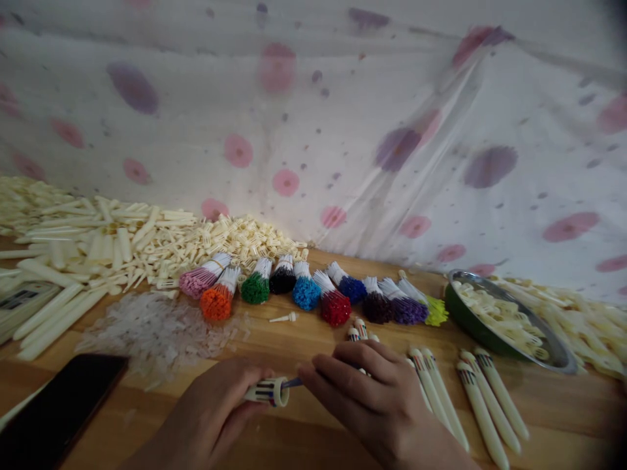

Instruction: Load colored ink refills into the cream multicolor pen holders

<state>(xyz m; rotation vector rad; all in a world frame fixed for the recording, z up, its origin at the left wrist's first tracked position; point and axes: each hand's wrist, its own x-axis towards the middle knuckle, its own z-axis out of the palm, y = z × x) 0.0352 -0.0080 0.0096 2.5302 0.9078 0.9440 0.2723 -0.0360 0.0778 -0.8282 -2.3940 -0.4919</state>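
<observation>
My left hand (pixel 208 405) grips the slotted top of a multicolour pen (pixel 267 391), cream with dark and coloured sliders in its slots. The pen top lies on its side, its open round end facing right. My right hand (pixel 372 398) pinches a thin bluish stick (pixel 294 383), which reaches that open end; its other end is hidden by my fingers. Behind the right hand, several more slotted pen tops (pixel 360 328) show partly. Long cream multicolour pens (pixel 435 391) lie just right of it, with another group of pens (pixel 482 405) farther right.
Colour-tipped refill bundles (pixel 306 292) form a row across the table. Clear plastic bits (pixel 157 333) and a black phone (pixel 63 408) lie left. Cream parts (pixel 235 238) are heaped behind. A green-sided bowl (pixel 467 326) of cream rings stands right, beneath a dotted plastic sheet (pixel 313 130).
</observation>
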